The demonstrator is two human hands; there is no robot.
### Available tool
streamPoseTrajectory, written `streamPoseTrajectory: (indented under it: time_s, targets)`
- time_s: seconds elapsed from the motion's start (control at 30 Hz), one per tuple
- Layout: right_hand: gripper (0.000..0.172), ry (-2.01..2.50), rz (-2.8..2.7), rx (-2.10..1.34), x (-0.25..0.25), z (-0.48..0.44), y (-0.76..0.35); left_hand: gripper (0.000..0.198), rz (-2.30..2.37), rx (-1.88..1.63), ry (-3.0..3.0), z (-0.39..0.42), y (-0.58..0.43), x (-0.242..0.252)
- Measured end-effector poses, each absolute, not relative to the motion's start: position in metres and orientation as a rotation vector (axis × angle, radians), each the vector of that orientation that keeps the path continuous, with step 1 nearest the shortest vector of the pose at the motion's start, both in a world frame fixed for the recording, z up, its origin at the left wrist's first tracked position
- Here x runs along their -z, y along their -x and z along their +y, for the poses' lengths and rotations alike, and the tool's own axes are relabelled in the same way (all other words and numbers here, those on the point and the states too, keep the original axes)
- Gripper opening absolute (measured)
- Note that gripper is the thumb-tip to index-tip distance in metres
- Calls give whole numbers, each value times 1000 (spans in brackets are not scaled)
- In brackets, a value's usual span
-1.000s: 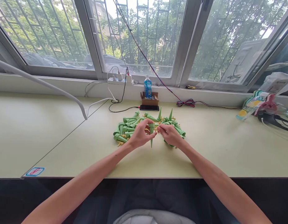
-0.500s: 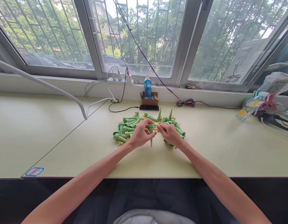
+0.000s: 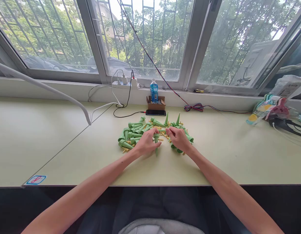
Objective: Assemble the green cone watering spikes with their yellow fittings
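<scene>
My left hand point(image 3: 147, 141) is closed around a green plastic watering spike point(image 3: 156, 139), its pointed end down. A small yellow piece sticks out from the spike's side toward the right. My right hand point(image 3: 177, 137) is a little apart from it, thumb and fingertips pinched together over small yellow pieces point(image 3: 163, 132). What is in that pinch, if anything, is too small to make out. Left of my left hand lies a heap of green spikes point(image 3: 134, 134) with yellow fittings. Partly hidden behind my right hand are more green spikes point(image 3: 189, 137), two standing point up.
Behind the heap lies a black phone point(image 3: 155, 112) on a cable, with a small cardboard box point(image 3: 156, 106) and a blue bottle point(image 3: 154, 91). A coiled cable point(image 3: 194, 107) rests near the sill. A white curved tube point(image 3: 55, 87) crosses the left side.
My left hand has lowered slightly with the spike, away from my right hand. My right hand has shifted a little right, off the yellow piece on the spike.
</scene>
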State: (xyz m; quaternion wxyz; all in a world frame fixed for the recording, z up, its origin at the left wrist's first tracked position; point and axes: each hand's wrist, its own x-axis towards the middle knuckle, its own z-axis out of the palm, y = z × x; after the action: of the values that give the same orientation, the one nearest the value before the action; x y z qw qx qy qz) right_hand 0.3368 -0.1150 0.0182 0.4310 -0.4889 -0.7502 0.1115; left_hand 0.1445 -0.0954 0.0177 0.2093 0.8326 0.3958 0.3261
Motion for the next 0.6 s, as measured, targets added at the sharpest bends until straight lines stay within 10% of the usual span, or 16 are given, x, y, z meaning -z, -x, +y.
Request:
streamPoseTrajectory:
  time_s: [0.6]
  targets:
    - [46, 1216, -1899, -276, -18, -115, -338, 31, 1094, -870, -2325, -94, -148, -8]
